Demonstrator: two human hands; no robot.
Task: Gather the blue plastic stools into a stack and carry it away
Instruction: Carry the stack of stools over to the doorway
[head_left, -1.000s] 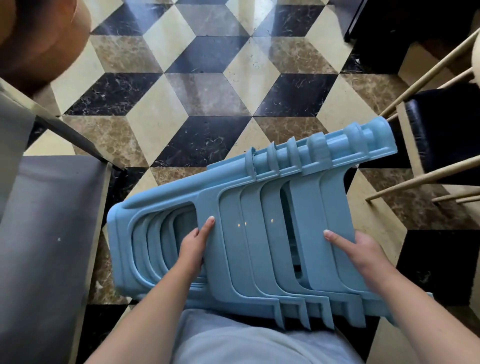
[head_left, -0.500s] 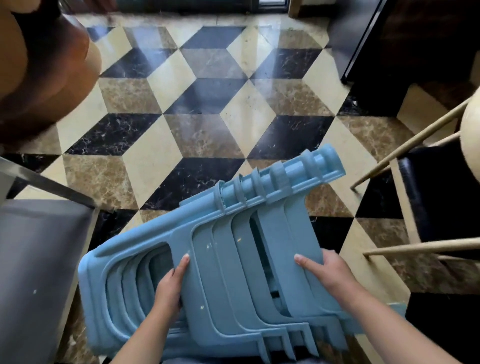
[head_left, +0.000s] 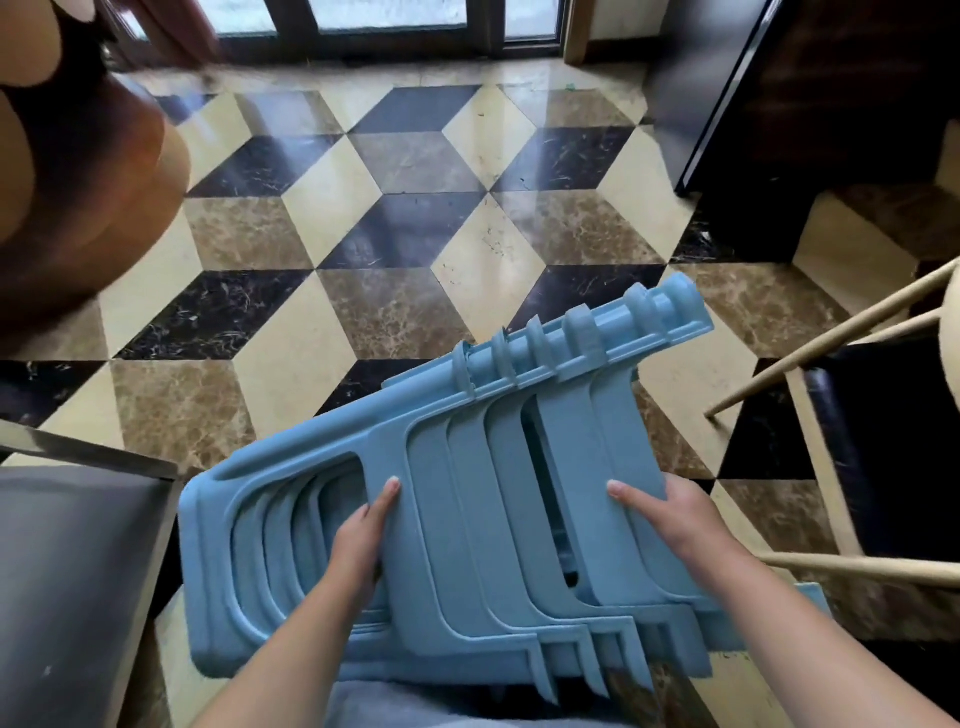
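While I stand on the patterned marble floor (head_left: 483, 260), my left hand (head_left: 358, 535) grips a leg of the nested stack of blue plastic stools (head_left: 467, 519) lying sideways above it, and my right hand (head_left: 675, 519) grips another leg further right.

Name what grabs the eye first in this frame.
The stack of blue stools lies on its side low in the centre, legs pointing right, held off the floor. The left hand grips it near the seat end and the right hand grips a leg. Behind it, the cube-pattern marble floor runs up to a glass door.
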